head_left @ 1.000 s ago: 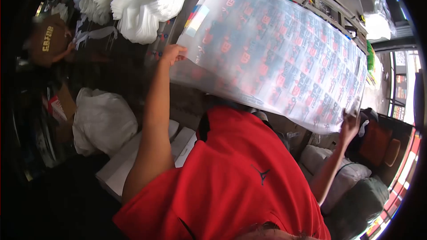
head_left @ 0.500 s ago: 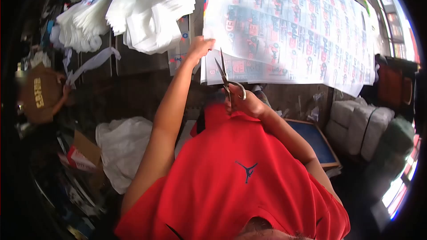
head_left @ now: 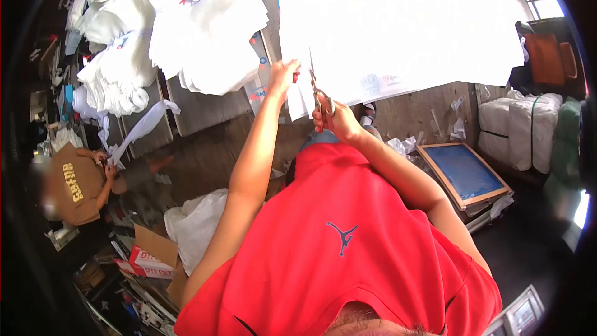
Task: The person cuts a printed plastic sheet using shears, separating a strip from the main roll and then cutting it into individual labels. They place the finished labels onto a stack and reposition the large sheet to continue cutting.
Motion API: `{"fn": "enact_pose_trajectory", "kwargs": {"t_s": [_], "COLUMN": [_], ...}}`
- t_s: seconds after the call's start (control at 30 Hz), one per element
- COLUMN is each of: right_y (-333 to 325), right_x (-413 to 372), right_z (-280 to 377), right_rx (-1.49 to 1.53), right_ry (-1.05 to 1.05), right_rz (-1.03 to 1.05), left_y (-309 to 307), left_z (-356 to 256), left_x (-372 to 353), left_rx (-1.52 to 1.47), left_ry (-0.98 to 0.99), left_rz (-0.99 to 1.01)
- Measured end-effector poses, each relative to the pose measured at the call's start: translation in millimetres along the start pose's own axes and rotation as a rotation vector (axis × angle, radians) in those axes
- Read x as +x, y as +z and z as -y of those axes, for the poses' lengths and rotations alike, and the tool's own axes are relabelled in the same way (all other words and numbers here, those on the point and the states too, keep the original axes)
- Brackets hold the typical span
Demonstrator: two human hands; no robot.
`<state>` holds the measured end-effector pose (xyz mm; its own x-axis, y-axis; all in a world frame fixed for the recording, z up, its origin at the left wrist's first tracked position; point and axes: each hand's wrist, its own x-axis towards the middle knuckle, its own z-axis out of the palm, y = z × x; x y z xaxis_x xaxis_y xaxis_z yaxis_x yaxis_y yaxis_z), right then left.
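My right hand [head_left: 339, 118] is closed around the handles of a pair of scissors [head_left: 313, 78], whose blades point away from me at the near left part of a large white sheet [head_left: 410, 31]. Glare washes out most of the sheet; faint blue and red print shows near its front edge. My left hand [head_left: 285, 78] is closed at the sheet's left edge, just left of the blades, with the sheet's corner pinched in its fingers. A narrow flap of the sheet hangs below the blades.
Stacks of white bags [head_left: 205, 31] lie left of the sheet. A person in a brown shirt [head_left: 74, 186] works at far left. A cardboard box [head_left: 152, 255] is at lower left. Right are a blue wood-framed screen [head_left: 466, 174] and wrapped white bundles [head_left: 522, 127].
The scissors have moved up onto the sheet, and their blades are closer together. My left hand stays at the left edge. The view has shifted, and the sheet now looks much brighter.
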<state>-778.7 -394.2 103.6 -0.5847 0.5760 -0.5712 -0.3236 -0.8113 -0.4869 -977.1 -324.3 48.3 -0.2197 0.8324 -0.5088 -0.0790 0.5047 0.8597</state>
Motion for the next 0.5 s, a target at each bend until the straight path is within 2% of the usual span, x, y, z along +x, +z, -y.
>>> {"fn": "enact_pose_trajectory", "kwargs": {"t_s": [0.2, 0.27, 0.5], "right_y": [-6.7, -8.2, -9.0], "right_x": [-4.3, -3.5, 30.5], "right_z": [-0.7, 0.0, 0.5], "right_rx": [-0.015, -0.064, 0.047], "right_ry": [-0.010, -0.056, -0.098], "right_rz": [0.037, 0.142, 0.057], "left_y": [-4.0, -2.5, -7.0], "left_z": [-5.4, -7.6, -6.3], "left_x": [-2.3, -3.8, -4.3], "left_rx": [0.028, 0.056, 0.051], "left_ry": [-0.010, -0.007, 0.003], "left_rz": [0.048, 0.050, 0.067]}}
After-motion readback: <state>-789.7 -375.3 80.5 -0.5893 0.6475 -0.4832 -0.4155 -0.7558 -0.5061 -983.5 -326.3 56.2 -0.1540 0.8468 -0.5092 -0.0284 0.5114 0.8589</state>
